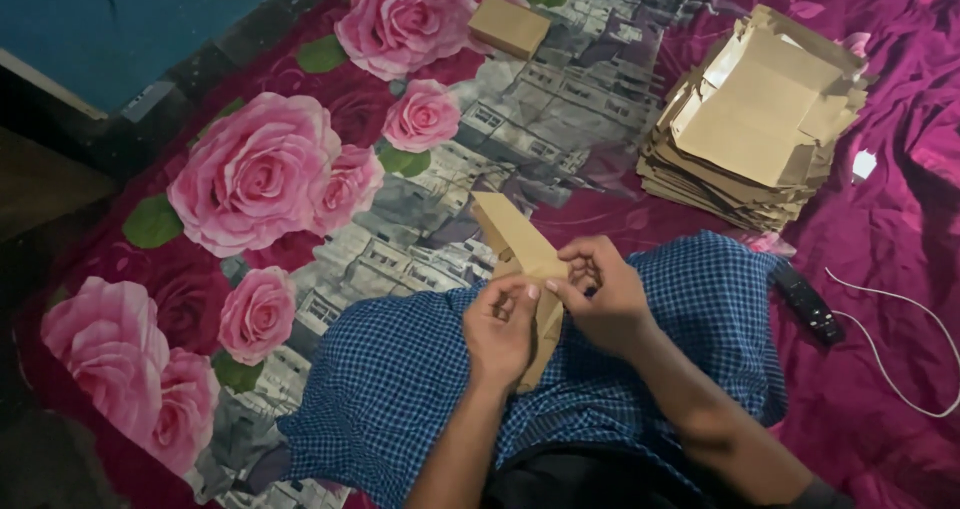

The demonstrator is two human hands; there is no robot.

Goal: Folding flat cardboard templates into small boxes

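Brown flat kraft-paper piece (pixel 520 244), partly folded, held over lap above blue-and-white checked cloth (pixel 400 369). Left hand (pixel 500 329) pinching lower edge of the paper between thumb and fingers, closed on it. Right hand (pixel 600 294) also closed on the paper, fingertips pressing a fold near the middle. Upper end of the piece sticking up and away, tilted toward the printed bedsheet with pink roses (pixel 260 179).

Progress, judged from layout: one finished-looking small brown paper box or packet (pixel 510 26) lying far up on the sheet; tall stack of flat brown paper blanks (pixel 750 129) off to the right, well apart from the hands (looks mostly untouched). So early on, most of the pile left, current piece mid-fold.

Also nearby: black remote control (pixel 808 304) just beside the checked cloth, thin white cable (pixel 890 359) looping on magenta fabric (pixel 900 219).
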